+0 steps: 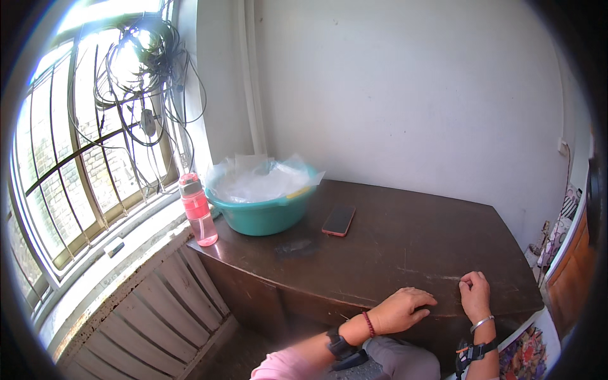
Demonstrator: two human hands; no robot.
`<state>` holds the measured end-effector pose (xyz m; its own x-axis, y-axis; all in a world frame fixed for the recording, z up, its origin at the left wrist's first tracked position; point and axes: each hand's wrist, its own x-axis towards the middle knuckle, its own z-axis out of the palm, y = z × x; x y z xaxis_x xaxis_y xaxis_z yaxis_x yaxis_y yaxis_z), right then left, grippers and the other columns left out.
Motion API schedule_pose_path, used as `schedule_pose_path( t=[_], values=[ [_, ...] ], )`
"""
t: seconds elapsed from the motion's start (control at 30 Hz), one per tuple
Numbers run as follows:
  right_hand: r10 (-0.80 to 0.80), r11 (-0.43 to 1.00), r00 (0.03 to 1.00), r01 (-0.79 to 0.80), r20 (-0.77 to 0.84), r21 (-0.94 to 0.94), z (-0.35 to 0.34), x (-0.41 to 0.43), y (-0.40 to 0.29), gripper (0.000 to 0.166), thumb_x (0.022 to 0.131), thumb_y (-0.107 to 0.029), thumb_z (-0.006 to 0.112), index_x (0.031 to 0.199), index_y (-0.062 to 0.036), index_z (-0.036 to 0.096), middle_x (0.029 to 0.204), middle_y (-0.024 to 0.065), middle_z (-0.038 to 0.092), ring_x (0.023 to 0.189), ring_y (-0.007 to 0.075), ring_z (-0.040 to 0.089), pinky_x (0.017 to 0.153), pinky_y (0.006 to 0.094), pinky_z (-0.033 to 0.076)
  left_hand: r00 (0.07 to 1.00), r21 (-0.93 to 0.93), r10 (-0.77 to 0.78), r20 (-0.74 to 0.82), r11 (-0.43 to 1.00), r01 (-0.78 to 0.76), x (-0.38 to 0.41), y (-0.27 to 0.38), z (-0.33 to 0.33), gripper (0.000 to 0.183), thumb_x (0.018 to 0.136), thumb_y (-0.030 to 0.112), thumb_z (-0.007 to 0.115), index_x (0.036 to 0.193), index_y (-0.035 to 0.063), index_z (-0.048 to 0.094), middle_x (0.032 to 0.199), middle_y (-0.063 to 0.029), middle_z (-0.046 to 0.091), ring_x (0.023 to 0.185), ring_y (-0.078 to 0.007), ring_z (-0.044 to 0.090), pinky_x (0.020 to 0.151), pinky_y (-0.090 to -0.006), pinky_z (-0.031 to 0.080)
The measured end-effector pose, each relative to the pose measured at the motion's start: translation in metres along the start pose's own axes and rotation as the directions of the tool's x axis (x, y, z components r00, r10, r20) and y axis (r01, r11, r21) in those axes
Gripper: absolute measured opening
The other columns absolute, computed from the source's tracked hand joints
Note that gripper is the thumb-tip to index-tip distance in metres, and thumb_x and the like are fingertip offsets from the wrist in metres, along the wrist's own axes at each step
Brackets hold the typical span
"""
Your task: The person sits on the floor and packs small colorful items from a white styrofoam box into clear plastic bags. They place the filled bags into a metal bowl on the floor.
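Note:
Over the front edge of a dark brown wooden table [380,247] is my left hand [401,311], its thumb apart from the fingers and nothing in it. A dark red bead bracelet [368,324] circles that wrist. To its right, my right hand [475,295] is at the same edge with curled fingers; no held thing shows, but the inside of the hand is hidden. It wears a silver bangle [482,323]. The nearest object on the tabletop is a smartphone [339,220] in a reddish case, lying farther back with a dark screen.
A teal plastic basin [263,219] holding clear plastic bags [261,183] stands at the back left. Beside it is a pink water bottle [198,210] near the table's left corner. A radiator [142,308] runs below the barred window [85,142], where coiled cables [142,61] hang.

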<state>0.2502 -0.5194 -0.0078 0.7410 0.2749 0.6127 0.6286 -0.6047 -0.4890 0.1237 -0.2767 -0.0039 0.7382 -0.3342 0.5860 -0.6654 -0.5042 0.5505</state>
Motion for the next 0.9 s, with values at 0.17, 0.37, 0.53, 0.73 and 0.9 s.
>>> schedule_pose_path(
  t=[0.17, 0.37, 0.53, 0.73, 0.9],
  values=[
    [0.014, 0.999, 0.999, -0.015, -0.033, -0.03, 0.0, -0.005, -0.003, 0.011, 0.083, 0.003, 0.071, 0.087, -0.0022, 0.062, 0.091, 0.0136, 0.059, 0.082, 0.0326, 0.063, 0.076, 0.0425, 0.052, 0.999, 0.1, 0.003, -0.052, 0.995, 0.003, -0.003, 0.023, -0.086, 0.034, 0.095, 0.011, 0.069, 0.128, 0.0029, 0.065, 0.133, -0.0196, 0.065, 0.127, -0.0356, 0.061, 0.106, -0.042, 0.05],
    [0.072, 0.993, 0.997, -0.074, -0.031, -0.088, -0.008, -0.009, -0.006, 0.011, 0.084, 0.002, 0.07, 0.087, -0.0018, 0.06, 0.093, 0.0145, 0.058, 0.085, 0.035, 0.062, 0.076, 0.0446, 0.052, 0.887, 0.451, -0.009, -0.462, 0.859, 0.243, 0.01, 0.018, -0.233, 0.034, 0.095, 0.017, 0.07, 0.127, 0.0055, 0.067, 0.126, -0.0199, 0.068, 0.117, -0.041, 0.065, 0.101, -0.0448, 0.052],
    [0.078, 0.994, 0.997, -0.08, -0.025, -0.078, -0.005, -0.006, -0.017, 0.011, 0.085, 0.001, 0.071, 0.088, -0.0014, 0.06, 0.094, 0.0156, 0.058, 0.087, 0.0368, 0.062, 0.077, 0.0455, 0.052, 0.721, 0.585, -0.281, -0.634, 0.435, 0.684, -0.008, -0.044, -0.357, 0.065, 0.09, 0.047, 0.071, 0.143, 0.0119, 0.057, 0.142, -0.0187, 0.061, 0.133, -0.0396, 0.054, 0.11, -0.0503, 0.044],
    [0.087, 0.995, 0.996, -0.088, -0.02, -0.057, -0.007, -0.006, -0.018, 0.012, 0.084, 0.001, 0.071, 0.088, -0.0011, 0.061, 0.094, 0.0156, 0.058, 0.086, 0.0369, 0.063, 0.077, 0.0453, 0.052, 0.322, 0.545, -0.717, -0.619, -0.095, 0.833, -0.033, -0.111, -0.402, 0.119, 0.072, 0.08, 0.071, 0.165, 0.0201, 0.025, 0.162, -0.0211, 0.038, 0.149, -0.0393, 0.038, 0.121, -0.0556, 0.032],
    [0.106, 0.992, 0.993, -0.109, -0.043, -0.06, -0.01, -0.006, -0.022, 0.011, 0.084, 0.004, 0.07, 0.087, 0.0001, 0.06, 0.091, 0.014, 0.057, 0.08, 0.032, 0.062, 0.074, 0.0411, 0.052, 0.054, 0.427, -0.922, -0.385, -0.126, 0.896, -0.024, -0.097, -0.399, 0.121, 0.075, 0.06, 0.079, 0.168, 0.022, 0.01, 0.169, -0.0187, 0.027, 0.153, -0.0387, 0.032, 0.122, -0.0525, 0.033]
  ],
)
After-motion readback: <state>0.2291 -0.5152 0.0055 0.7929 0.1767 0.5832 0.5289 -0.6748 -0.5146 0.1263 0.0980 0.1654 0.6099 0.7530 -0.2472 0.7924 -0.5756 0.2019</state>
